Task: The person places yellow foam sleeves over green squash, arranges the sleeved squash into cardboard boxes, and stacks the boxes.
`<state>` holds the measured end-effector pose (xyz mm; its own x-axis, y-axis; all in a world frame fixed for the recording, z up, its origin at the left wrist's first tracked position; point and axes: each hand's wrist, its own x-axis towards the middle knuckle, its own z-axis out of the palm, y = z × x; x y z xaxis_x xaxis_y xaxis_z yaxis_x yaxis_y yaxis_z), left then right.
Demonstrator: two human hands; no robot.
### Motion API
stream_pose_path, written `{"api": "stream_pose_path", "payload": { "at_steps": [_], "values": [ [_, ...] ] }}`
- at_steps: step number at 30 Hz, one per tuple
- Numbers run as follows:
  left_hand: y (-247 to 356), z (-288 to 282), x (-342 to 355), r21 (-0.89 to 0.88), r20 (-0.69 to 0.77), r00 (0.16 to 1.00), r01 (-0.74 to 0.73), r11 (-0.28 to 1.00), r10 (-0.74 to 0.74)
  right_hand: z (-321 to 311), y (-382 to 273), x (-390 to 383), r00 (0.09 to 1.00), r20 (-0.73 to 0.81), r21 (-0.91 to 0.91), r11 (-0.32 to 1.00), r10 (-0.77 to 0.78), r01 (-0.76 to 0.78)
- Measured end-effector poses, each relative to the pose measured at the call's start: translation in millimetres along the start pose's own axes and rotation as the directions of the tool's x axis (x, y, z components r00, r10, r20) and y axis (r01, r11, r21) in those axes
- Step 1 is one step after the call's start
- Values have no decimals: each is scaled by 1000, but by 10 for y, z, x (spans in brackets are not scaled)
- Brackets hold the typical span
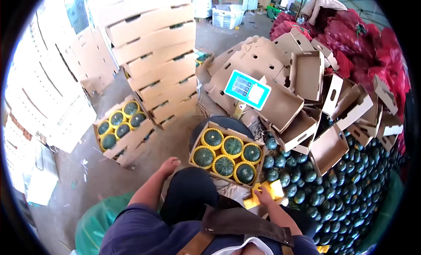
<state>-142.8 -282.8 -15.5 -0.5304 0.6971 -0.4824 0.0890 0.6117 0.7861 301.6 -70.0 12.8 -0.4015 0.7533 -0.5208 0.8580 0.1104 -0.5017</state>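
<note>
A cardboard box (225,178) in front of me holds several round dark green squashes (224,165), each in a yellow foam net. It rests on a round dark scale platform (198,131) with a lit display (247,90) behind it. My left hand (170,166) hovers left of the box, fingers curled together, with nothing visible in them. Near the box's right front corner, my right hand (263,196) grips flat yellow foam nets (276,189). Part of its fingers blends into the foam.
Loose squashes (324,198) pile up at the right. Empty cardboard trays (307,75) lie heaped beyond them, with red mesh sacks (351,36) behind. Another packed box (127,143) sits on the floor at left, beside a tall box stack (158,58). A green sack (98,220) is near my left arm.
</note>
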Motion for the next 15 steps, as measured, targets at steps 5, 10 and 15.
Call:
{"api": "stream_pose_path", "payload": {
  "at_steps": [5, 10, 15],
  "values": [
    [-5, 223, 132, -332, -163, 986, -34, 943, -22, 66, -183, 196, 981, 126, 62, 986, 144, -153],
    [-58, 239, 262, -423, -53, 999, -26, 906, 4, 132, -351, 342, 918, 259, 516, 761, 300, -394],
    [350, 292, 227, -277, 295, 949, 192, 942, -107, 283, -394, 440, 872, 410, 756, 436, 268, -489]
  ]
}}
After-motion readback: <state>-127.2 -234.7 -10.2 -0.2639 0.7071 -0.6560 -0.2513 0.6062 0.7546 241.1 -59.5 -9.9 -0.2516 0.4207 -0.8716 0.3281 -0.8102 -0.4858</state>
